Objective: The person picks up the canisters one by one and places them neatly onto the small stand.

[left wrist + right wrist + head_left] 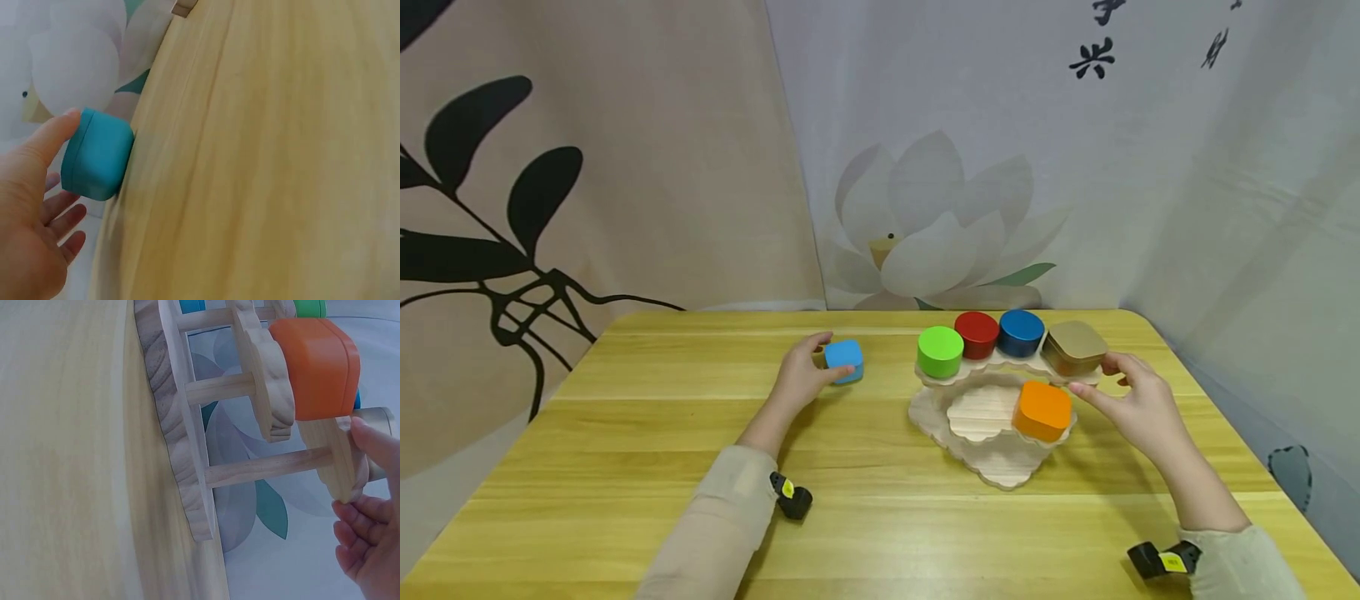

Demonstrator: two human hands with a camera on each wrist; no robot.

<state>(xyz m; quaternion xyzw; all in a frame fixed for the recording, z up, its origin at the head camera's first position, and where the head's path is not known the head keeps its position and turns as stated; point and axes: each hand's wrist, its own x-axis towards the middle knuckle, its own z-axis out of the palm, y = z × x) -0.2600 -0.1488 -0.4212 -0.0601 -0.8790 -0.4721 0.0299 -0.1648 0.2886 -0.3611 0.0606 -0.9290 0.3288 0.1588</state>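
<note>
In the head view my left hand [801, 371] pinches a light blue rounded block [844, 353] between thumb and fingers, low over the table. The left wrist view has this block [100, 156] with the thumb on its top edge. My right hand [1141, 408] grips the right end of the upper shelf of a tiered wooden stand [1003, 471], thumb above and fingers below. Close to that thumb sits a gold block [1075, 343] on the shelf. An orange block [1043, 410] stands on a lower tier, just left of the right hand.
Green [940, 350], red [977, 335] and dark blue [1021, 333] round blocks stand along the upper shelf. Wooden posts [269, 467] join the tiers. The wooden table [880, 533] ends at a printed curtain [700, 167] behind.
</note>
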